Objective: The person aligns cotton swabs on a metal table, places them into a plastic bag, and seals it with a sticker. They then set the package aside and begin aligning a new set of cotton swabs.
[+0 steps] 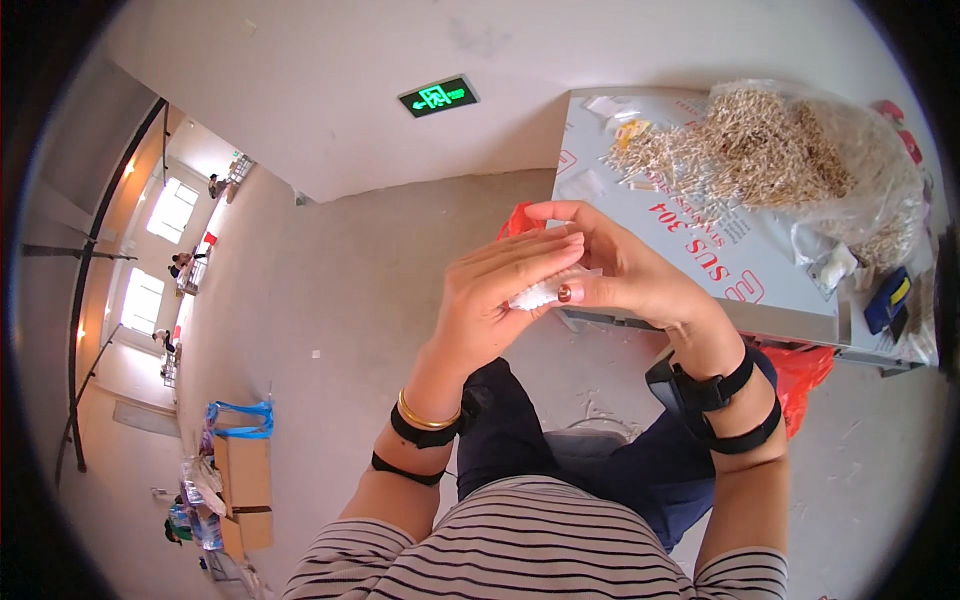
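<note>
In front of my body, both hands close around a small bundle of cotton swabs (540, 292), its white tips bunched together, with what looks like clear plastic around it. My left hand (480, 292) wraps it from the left, fingers laid over the top. From the right, my right hand (635, 268) grips it with the thumb pressed at its edge and the fingers curled above. Most of the bundle is hidden inside my palms. To the right, a large heap of loose cotton swabs (770, 150) spills from a clear plastic bag (880, 165) onto a metal-topped table (640, 240).
A red plastic bag (518, 220) shows just behind my hands, and another red bag (805, 385) hangs below the table's near edge. A blue-and-yellow object (888, 300) lies at the table's right. Cardboard boxes (245, 475) stand on the floor at left; several people are far off.
</note>
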`<state>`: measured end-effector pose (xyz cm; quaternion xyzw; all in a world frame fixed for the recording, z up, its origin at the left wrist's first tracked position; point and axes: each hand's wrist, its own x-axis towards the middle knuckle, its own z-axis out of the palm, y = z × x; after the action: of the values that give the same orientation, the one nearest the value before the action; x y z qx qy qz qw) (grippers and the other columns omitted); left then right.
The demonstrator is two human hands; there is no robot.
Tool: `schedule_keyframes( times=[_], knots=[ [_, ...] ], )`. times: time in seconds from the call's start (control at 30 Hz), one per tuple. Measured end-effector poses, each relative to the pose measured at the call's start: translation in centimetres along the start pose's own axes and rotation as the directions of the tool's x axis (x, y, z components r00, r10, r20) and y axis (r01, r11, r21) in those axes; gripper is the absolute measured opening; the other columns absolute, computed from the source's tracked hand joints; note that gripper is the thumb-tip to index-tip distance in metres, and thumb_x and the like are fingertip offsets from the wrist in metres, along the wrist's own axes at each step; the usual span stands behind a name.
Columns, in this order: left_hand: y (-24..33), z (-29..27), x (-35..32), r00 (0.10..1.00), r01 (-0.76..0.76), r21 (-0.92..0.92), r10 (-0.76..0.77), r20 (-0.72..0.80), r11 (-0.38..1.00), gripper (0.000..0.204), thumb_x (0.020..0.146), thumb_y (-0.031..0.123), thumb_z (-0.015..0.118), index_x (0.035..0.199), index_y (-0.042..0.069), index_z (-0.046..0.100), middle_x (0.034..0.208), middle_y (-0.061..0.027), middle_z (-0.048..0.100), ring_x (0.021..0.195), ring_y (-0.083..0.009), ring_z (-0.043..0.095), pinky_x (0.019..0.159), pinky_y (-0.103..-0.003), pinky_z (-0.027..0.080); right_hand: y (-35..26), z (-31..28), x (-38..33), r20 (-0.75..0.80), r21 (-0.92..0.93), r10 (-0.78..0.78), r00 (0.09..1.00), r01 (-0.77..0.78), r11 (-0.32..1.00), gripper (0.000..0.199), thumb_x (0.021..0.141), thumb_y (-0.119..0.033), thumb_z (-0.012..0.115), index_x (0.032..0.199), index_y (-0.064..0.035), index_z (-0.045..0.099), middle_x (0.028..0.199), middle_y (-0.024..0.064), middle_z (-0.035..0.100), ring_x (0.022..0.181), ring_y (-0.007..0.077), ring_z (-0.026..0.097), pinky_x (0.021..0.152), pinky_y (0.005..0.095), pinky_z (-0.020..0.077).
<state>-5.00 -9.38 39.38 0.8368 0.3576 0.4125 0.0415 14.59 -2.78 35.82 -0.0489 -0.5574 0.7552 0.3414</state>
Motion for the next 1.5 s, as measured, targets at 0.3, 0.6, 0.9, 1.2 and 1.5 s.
schedule_keyframes(
  times=[0.3,0.6,0.9,1.2,1.5],
  knots=[
    [0.4,0.5,-0.1,0.989,0.141,-0.077,-0.137,0.058,0.987,0.051,0.078,0.002,0.083,0.128,0.008,0.074,0.123,-0.0100,0.076,0.115,-0.0292,0.072,0.103,-0.041,0.055,0.9,-0.5,0.3,-0.052,-0.017,0.055,0.997,-0.056,0.998,0.075,0.091,-0.019,0.081,0.151,-0.0003,0.041,0.120,0.0090,0.064,0.106,0.0137,0.062,0.086,0.0282,0.0526],
    [-0.8,0.1,-0.5,0.962,0.171,-0.007,-0.166,0.217,0.985,0.061,0.072,0.004,0.087,0.130,0.010,0.073,0.134,-0.0096,0.071,0.129,-0.0293,0.064,0.108,-0.042,0.050,2.3,-0.9,1.1,-0.092,-0.216,-0.020,0.996,0.000,0.976,0.078,0.085,-0.018,0.083,0.149,0.0002,0.043,0.125,0.0122,0.062,0.113,0.0173,0.061,0.098,0.0325,0.0494],
    [-1.4,0.4,-2.6,0.907,0.359,-0.634,-0.415,0.065,0.685,0.136,0.067,0.023,0.101,0.168,0.010,0.011,0.165,-0.0170,0.033,0.146,-0.0306,0.045,0.119,-0.047,0.040,1.3,0.8,0.9,-0.016,-0.599,-0.457,0.889,0.357,0.717,0.084,0.076,-0.021,0.092,0.147,-0.0080,0.049,0.140,0.0094,0.056,0.127,0.0248,0.055,0.101,0.0351,0.0488],
    [-0.8,-0.4,-3.3,0.952,0.265,-0.590,-0.306,0.033,0.763,0.126,0.074,0.009,0.094,0.168,0.011,0.009,0.165,-0.0171,0.030,0.149,-0.0314,0.043,0.114,-0.045,0.047,0.7,1.7,0.6,0.081,-0.796,-0.554,0.829,0.388,0.464,0.090,0.074,-0.024,0.092,0.151,-0.0100,0.047,0.145,0.0147,0.055,0.130,0.0356,0.056,0.096,0.0433,0.0553],
    [-0.3,-0.4,-2.8,0.816,0.416,-0.683,-0.579,-0.012,0.601,0.093,0.093,0.003,0.076,0.166,0.006,0.018,0.145,-0.0170,0.060,0.121,-0.0214,0.067,0.103,-0.035,0.053,1.6,1.5,1.1,0.132,-0.888,-0.604,0.786,0.364,0.279,0.104,0.068,-0.034,0.095,0.155,-0.0083,0.044,0.143,0.0165,0.054,0.127,0.0379,0.056,0.109,0.0473,0.0455]
  ],
)
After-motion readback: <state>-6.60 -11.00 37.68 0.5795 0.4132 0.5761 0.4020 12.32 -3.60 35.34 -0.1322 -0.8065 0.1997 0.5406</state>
